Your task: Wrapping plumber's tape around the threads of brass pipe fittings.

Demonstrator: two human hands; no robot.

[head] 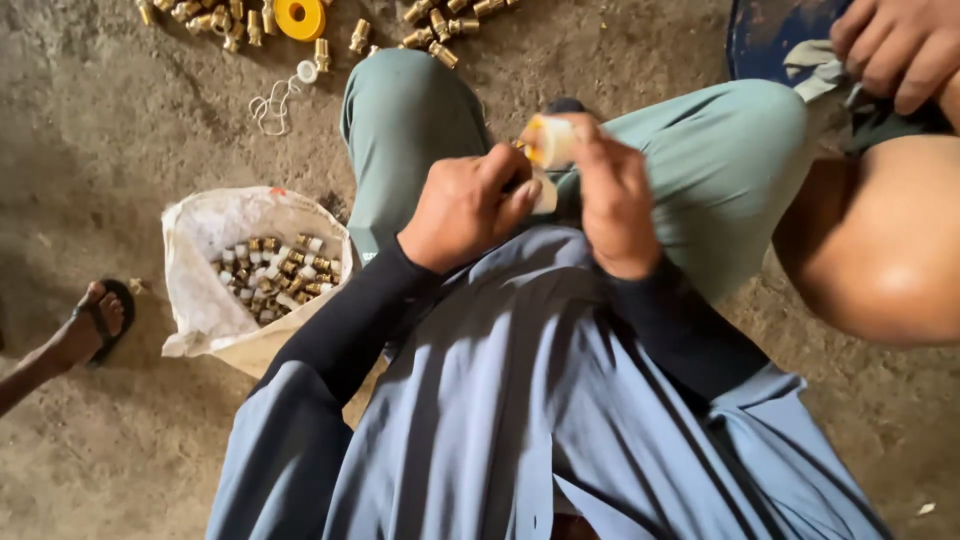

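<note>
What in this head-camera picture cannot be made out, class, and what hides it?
- Brass fitting, head view: almost wholly covered by the left hand and right hand.
- White tape roll: motion-blurred, right fingers partly cover it.
- Fittings in the white bag: too small to count.
- Yellow reel: cut by the top edge.
- Neighbour's hand: cut by the corner.

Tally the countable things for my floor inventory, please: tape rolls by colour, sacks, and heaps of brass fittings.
Yellow tape roll on the floor: 1
White tape roll held between the left hand and right hand: 1
White sack, open, holding fittings: 1
Loose heaps of brass fittings on the floor: 2
Total: 5
The individual fittings are too small to count.
</note>
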